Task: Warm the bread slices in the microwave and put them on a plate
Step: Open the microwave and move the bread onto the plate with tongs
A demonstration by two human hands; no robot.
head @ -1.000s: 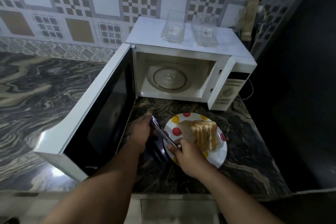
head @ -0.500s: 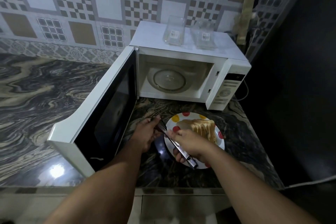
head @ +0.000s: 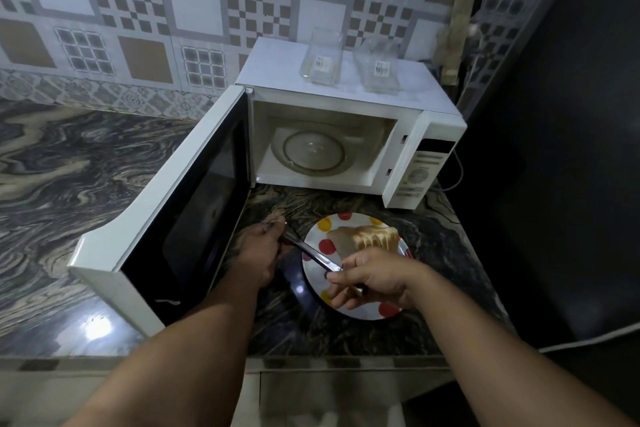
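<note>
Both hands gripped the tongs (head: 310, 251) — left hand (head: 260, 251) at one end, right hand (head: 372, 279) at the other; squeezing gently would spare the bread slices (head: 367, 238).

Your stacked pale bread slices (head: 375, 237) lean on the white spotted plate (head: 327, 246), in front of the open, empty white microwave (head: 346, 135).

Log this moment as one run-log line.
left hand: holds tongs | right hand: holds tongs | bread slices: on plate | microwave: door open, empty
</note>
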